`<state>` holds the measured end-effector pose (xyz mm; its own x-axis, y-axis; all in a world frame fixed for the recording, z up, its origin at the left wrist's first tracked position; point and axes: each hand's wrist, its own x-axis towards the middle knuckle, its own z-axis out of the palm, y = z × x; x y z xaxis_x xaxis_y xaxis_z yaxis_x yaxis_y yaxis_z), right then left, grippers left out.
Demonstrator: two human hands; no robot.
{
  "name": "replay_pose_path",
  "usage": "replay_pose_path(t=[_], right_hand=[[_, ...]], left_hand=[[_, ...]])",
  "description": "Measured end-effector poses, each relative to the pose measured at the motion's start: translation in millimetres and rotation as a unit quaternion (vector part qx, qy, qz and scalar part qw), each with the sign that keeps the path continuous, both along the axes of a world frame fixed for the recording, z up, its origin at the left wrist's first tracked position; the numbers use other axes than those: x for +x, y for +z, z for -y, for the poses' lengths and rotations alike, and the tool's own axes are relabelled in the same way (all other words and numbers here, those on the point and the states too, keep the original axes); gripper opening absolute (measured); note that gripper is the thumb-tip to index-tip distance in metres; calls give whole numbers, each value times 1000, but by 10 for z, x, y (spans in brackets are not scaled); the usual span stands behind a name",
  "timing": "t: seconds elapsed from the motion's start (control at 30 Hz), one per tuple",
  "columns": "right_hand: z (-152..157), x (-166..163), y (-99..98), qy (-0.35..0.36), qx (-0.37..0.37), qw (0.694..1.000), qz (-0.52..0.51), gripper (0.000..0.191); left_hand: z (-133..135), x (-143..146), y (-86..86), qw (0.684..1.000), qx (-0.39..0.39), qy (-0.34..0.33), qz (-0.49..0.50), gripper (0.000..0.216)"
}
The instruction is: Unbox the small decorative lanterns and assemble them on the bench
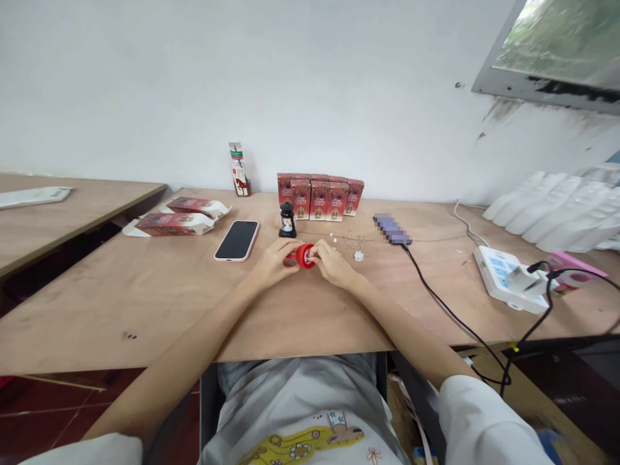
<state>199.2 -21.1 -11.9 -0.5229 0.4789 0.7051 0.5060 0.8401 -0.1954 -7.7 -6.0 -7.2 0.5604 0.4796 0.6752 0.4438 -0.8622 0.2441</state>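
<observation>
My left hand [277, 261] is closed around a small red lantern [305, 256], tipped on its side with its round open end towards the right. At that open end my right hand [333, 261] has its fingers pinched together; what lies between the fingertips is too small to make out. Just behind my left hand a black lantern [287, 221] stands upright. Beyond my right hand lie thin wire pieces [355, 241] and a small white part [358, 256], with a few tiny white bits nearby.
Several red boxes [318, 200] stand behind the black lantern. A phone [237, 241] lies left, near opened red packages [174, 223]. To the right are a cabled phone [392, 229], a power strip [508, 278] and stacked white foam-like pieces [537, 210]. A carton-like pack [239, 171] stands against the wall.
</observation>
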Motion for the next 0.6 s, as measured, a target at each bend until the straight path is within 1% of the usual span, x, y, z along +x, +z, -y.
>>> replay_pose_path(t=[0.2,0.33,0.4,0.47,0.53,0.6], right_hand=[[-1,-9,-16,15,22,998,-58,15],[20,-21,-6,7,26,996,-80,18],[4,9,5,-32,14,993,-114,18],[-39,77,16,-100,-7,986,-133,19],[-97,172,27,-178,-38,979,-96,18],[-150,263,36,-253,-81,964,-2,14]], left_hand=[[11,14,24,999,-31,-2,33,38],[28,35,34,998,-56,8,41,37],[31,41,40,996,-70,22,48,38],[28,40,48,994,-80,43,55,39],[18,34,53,993,-84,62,57,39],[8,28,51,993,-81,73,56,39]])
